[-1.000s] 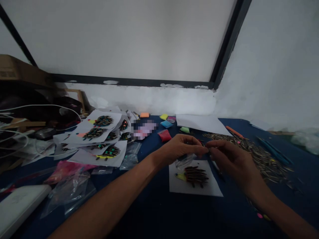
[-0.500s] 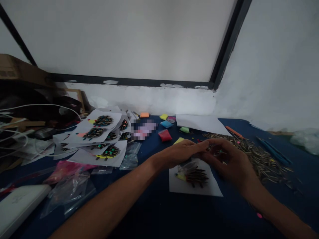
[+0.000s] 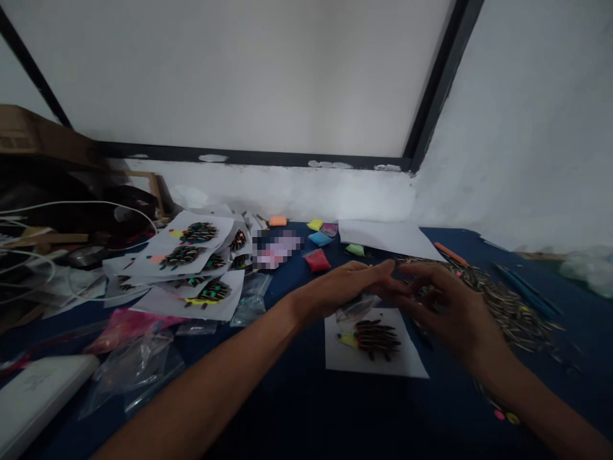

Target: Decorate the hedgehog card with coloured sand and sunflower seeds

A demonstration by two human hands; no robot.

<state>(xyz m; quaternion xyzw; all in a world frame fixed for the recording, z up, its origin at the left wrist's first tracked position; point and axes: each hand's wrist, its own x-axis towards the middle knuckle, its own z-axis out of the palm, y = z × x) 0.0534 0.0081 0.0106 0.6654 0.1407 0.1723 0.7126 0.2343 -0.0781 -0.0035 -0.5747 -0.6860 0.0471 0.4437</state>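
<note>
My left hand [image 3: 357, 284] reaches over the work from the left, fingers closed, with a clear plastic bag [image 3: 355, 310] hanging beneath it. My right hand [image 3: 438, 306] meets it fingertip to fingertip; its thumb and fingers are pinched, and anything between them is too dark to make out. Below both hands, a white sheet [image 3: 345, 359] lies on the blue table. It carries a hedgehog figure [image 3: 376, 338] with a yellow face, a dark nose and rows of dark striped seeds as spines.
Loose striped seeds [image 3: 507, 316] are heaped at the right beside a blue tool [image 3: 527, 291] and an orange stick [image 3: 451, 253]. Clay packets, one red [image 3: 317, 260], lie at the back. Finished hedgehog sheets [image 3: 225, 303] are stacked left, near plastic bags [image 3: 138, 364] and a white box [image 3: 43, 396].
Both hands stay together, their fingers shifting slightly. The plastic bag has moved up and left, uncovering more of the hedgehog. A yellow piece now shows beside the pink one near my right wrist.
</note>
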